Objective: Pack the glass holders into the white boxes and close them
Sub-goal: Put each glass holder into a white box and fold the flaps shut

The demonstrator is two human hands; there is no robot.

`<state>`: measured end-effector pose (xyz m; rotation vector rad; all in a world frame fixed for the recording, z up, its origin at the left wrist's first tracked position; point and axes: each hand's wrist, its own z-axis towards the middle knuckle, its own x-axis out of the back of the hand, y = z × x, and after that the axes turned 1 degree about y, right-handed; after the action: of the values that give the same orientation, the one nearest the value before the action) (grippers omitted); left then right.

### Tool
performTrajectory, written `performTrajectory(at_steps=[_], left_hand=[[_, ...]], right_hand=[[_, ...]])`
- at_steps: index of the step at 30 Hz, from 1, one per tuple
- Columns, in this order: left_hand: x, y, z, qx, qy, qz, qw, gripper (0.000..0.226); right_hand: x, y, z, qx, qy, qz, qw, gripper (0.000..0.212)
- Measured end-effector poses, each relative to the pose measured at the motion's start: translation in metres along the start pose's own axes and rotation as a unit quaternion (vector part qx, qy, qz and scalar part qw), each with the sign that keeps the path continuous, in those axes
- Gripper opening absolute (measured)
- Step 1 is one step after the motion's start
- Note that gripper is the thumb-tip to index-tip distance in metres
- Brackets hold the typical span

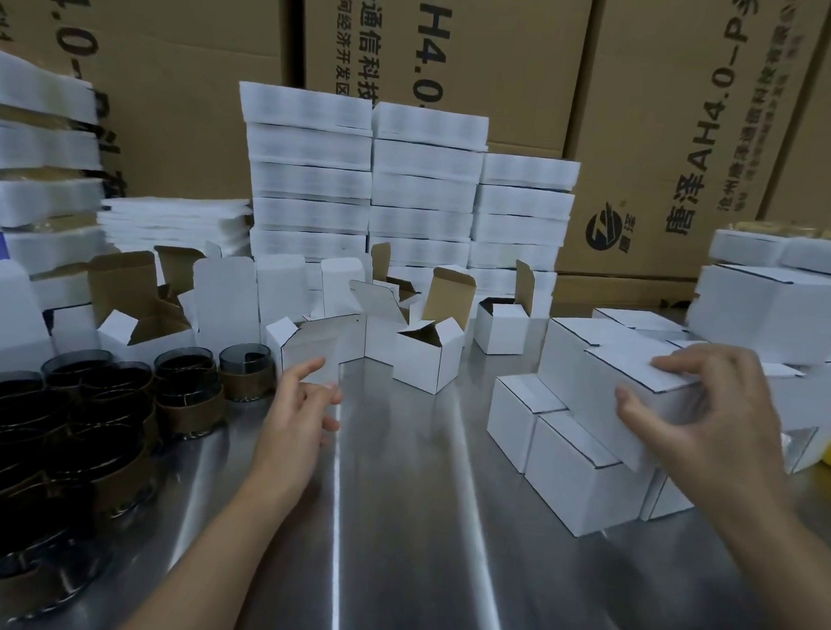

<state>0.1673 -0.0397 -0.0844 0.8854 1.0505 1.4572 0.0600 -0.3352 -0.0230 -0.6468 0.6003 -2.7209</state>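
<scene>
Now | closed box [602,402] in R hand [706,416] | L hand [298,405] apart, empty

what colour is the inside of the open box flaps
Plain brown inside, white outside, on the open box flaps; clearest in the head view.

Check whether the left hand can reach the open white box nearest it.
Probably yes: the left hand is empty, its fingers almost at the open white box, and nothing stands between them.
</scene>
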Motion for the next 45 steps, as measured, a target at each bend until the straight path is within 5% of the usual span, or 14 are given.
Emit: performTrajectory(at_steps=[12,16,19,22,27,29,34,37,41,45], left_hand=[[-0.003,-0.011,-0.005,-0.016,-0.033,0.075,0.997,0.026],[-0.006,-0.021,-0.006,-0.032,-0.087,0.165,0.982,0.031],[-0.008,-0.025,-0.001,-0.021,-0.080,0.181,0.980,0.034],[-0.010,-0.028,0.004,0.039,-0.085,0.182,0.979,0.028],[-0.015,-0.034,0.003,0.021,-0.134,0.247,0.959,0.019],[-0.016,-0.039,0.000,-0.022,-0.149,0.300,0.942,0.010],[-0.014,-0.039,-0.002,-0.093,-0.154,0.351,0.919,0.017],[-0.014,-0.037,-0.002,-0.087,-0.157,0.347,0.921,0.016],[-0.016,-0.038,-0.002,-0.065,-0.164,0.336,0.925,0.016],[-0.016,-0.039,0.000,-0.060,-0.165,0.333,0.927,0.019]], right_hand=[[-0.016,0.006,0.014,0.158,0.056,-0.161,0.973,0.025],[-0.039,-0.044,0.013,0.248,0.060,-0.039,0.966,0.015],[-0.085,-0.081,0.029,0.100,-0.076,0.042,0.991,0.023],[-0.144,-0.086,0.075,-0.041,-0.208,-0.053,0.976,0.037],[-0.220,-0.049,0.153,-0.053,-0.370,-0.388,0.843,0.039],[-0.240,-0.028,0.166,-0.068,-0.396,-0.425,0.811,0.039],[-0.276,0.008,0.176,-0.078,-0.400,-0.414,0.814,0.047],[-0.286,0.016,0.168,-0.061,-0.395,-0.404,0.823,0.055],[-0.289,0.028,0.150,-0.004,-0.446,-0.443,0.777,0.048],[-0.281,0.025,0.150,-0.013,-0.404,-0.458,0.792,0.048]])
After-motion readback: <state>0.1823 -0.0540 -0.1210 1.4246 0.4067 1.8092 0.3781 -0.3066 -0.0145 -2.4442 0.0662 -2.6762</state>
